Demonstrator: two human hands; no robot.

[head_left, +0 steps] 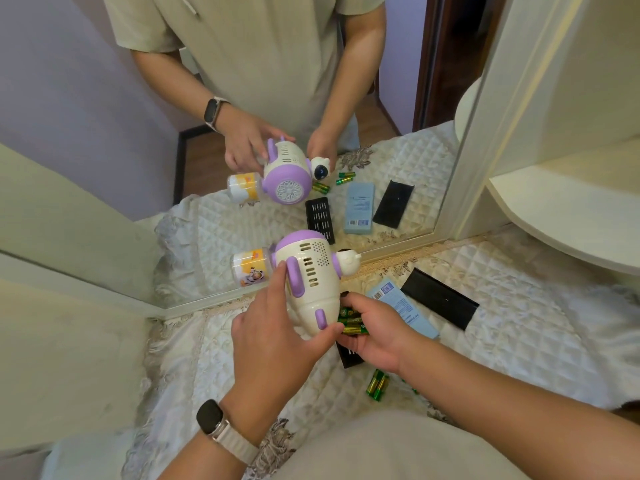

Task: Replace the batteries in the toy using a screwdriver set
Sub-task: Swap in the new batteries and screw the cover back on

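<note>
A cream and purple toy [311,271] with a small clear bottle [249,266] on its left side is held up above the quilted cover. My left hand [277,341] grips the toy's handle from the left. My right hand [377,334] is under the handle's end and holds several green batteries [351,322]. Two more green batteries [377,384] lie on the cover below my right wrist. A black tray of screwdriver bits [348,356] lies partly hidden under my right hand.
A light blue box [403,311] and a black lid [440,303] lie on the quilted cover [519,323] at right. A mirror [242,98] straight ahead reflects the toy, hands and objects. A cream shelf [571,209] juts out at the right.
</note>
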